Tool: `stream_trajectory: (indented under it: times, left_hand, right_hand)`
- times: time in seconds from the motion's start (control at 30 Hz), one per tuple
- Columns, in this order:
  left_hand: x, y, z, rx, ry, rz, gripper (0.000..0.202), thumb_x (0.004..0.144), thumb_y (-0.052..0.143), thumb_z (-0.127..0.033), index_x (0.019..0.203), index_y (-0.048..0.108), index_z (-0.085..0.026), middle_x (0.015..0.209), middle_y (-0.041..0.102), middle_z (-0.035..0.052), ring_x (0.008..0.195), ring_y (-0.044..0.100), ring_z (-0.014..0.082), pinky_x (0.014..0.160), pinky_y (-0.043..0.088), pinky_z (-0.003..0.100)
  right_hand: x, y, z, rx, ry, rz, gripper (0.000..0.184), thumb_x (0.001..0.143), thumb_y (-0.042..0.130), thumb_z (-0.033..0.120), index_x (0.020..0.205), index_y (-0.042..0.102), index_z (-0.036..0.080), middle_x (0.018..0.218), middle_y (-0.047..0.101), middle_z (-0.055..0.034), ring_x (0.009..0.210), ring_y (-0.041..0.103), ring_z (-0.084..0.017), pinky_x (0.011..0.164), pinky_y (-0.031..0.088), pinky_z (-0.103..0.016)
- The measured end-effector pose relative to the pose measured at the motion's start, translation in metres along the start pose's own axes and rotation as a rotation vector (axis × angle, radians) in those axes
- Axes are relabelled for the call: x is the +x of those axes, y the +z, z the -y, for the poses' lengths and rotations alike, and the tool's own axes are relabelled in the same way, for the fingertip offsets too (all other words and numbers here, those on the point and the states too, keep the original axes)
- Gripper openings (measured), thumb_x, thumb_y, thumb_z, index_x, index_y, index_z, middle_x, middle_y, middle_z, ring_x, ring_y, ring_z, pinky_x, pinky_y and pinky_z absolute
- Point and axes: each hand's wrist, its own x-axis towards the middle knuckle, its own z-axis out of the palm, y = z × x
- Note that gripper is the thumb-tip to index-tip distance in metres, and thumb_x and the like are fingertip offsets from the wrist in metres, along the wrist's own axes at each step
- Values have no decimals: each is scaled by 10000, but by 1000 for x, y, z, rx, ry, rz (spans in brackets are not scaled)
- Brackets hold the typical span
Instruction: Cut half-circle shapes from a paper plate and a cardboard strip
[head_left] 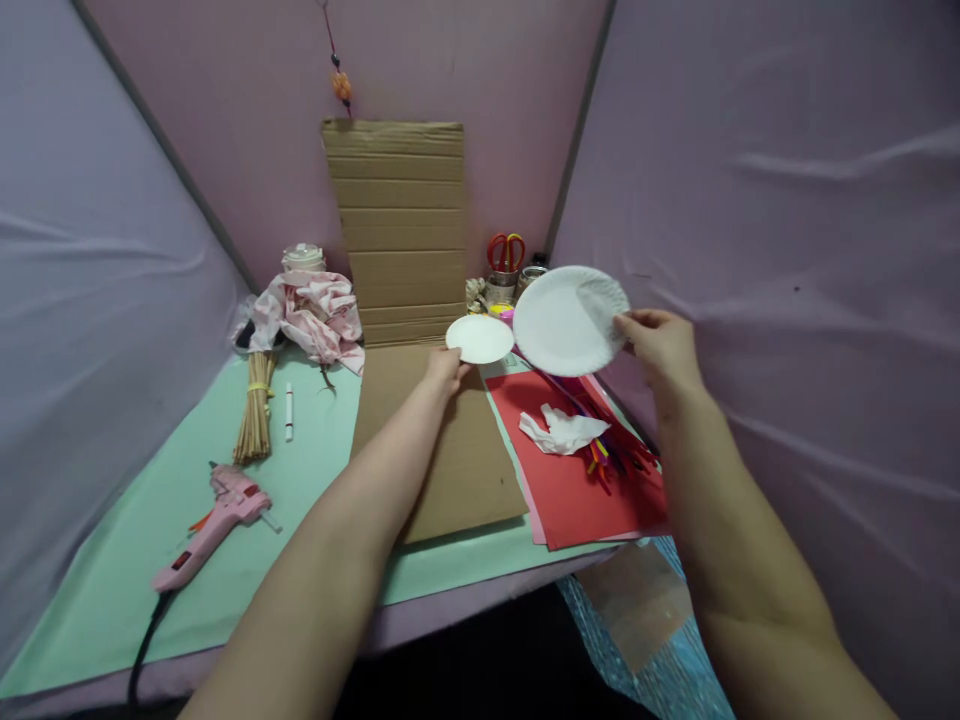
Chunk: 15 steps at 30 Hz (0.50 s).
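- Your left hand point(442, 370) is gripping the smaller white disc point(481, 340) at its near edge, fingers closed, above the cardboard sheet point(442, 450).
- Your right hand point(664, 345) is pinching the fluted white paper plate point(559, 320) by its right rim, above the red sheet point(551, 500).
- The two edges are nearly meeting in view; the view is not showing whether they are touching.
- By pinching lightly at the rims, you are probably avoiding creases.
- By leaving both faces unobstructed, you are making comparison easier.
- The pink glue gun point(225, 515) is lying on the bench point(97, 610), well apart from both.
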Motion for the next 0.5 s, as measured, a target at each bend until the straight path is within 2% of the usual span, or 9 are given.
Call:
stream_trajectory:
  times: [0.07, 0.13, 0.23, 0.27, 0.3, 0.37, 0.4, 0.43, 0.5]
  left_hand:
    - [0, 16, -3, -43, -10, 123, 225, 941, 498, -287, 1082, 584, -134, 1046, 658, 73, 916, 632, 127, 790, 500, 247]
    - [-2, 21, -10, -81, -27, 211, 348, 962, 415, -415, 1056, 595, -132, 1039, 673, 101, 923, 640, 137, 801, 499, 256]
    - [-15, -1, -22, -142, -64, 383, 679, 886, 266, -686, 1007, 620, -118, 1032, 678, 161, 873, 656, 188, 758, 530, 318]
    - [-23, -15, -25, -129, -74, 466, 706, 840, 324, -731, 992, 635, -116, 1017, 683, 164, 850, 658, 200, 744, 534, 327]
    - [-32, -29, -27, -79, -68, 505, 647, 804, 452, -711, 977, 649, -119, 986, 693, 150, 817, 658, 196, 727, 535, 321]
    - [-55, -60, -25, 106, -51, 433, 438, 684, 751, -481, 924, 673, -122, 911, 711, 114, 753, 651, 179, 697, 528, 298]
    - [-66, -74, -21, 186, -50, 346, 388, 614, 815, -369, 873, 681, -114, 869, 715, 104, 725, 646, 175, 676, 522, 287]
    - [-78, -88, -16, 228, -50, 275, 355, 578, 831, -300, 836, 684, -104, 834, 716, 101, 701, 641, 174, 651, 513, 278]
    - [-100, -112, -4, 257, -52, 161, 312, 577, 813, -282, 787, 681, -94, 769, 710, 100, 640, 629, 169, 584, 486, 260]
  right_hand:
    - [-1, -9, 14, 116, -14, 20, 161, 668, 692, 266, 782, 640, 166, 738, 639, -9, 626, 586, -121, 589, 499, -255]
    - [-8, -11, 23, 171, 7, 98, 175, 650, 713, 263, 770, 632, 165, 737, 637, -18, 623, 587, -125, 563, 502, -256]
    - [-26, 2, 24, 171, 91, 257, 189, 620, 745, 261, 723, 619, 165, 696, 633, -20, 603, 584, -130, 536, 497, -253]
    - [-34, 10, 23, 181, 119, 306, 190, 610, 753, 255, 706, 616, 165, 684, 630, -17, 597, 582, -127, 536, 498, -248]
    - [-42, 19, 21, 189, 145, 355, 189, 601, 758, 250, 692, 615, 165, 671, 623, -12, 588, 576, -121, 535, 495, -240]
    - [-63, 40, 15, 196, 191, 458, 187, 594, 760, 250, 677, 614, 166, 644, 604, 3, 559, 551, -104, 516, 479, -220]
    - [-74, 51, 13, 198, 209, 511, 190, 594, 761, 257, 677, 615, 167, 636, 596, 9, 553, 543, -99, 512, 475, -215]
    - [-85, 60, 10, 203, 224, 562, 198, 596, 763, 269, 677, 614, 168, 633, 591, 13, 553, 541, -97, 514, 476, -213]
    - [-105, 76, 6, 222, 238, 642, 227, 600, 772, 306, 673, 605, 170, 644, 590, 15, 575, 551, -98, 541, 487, -217]
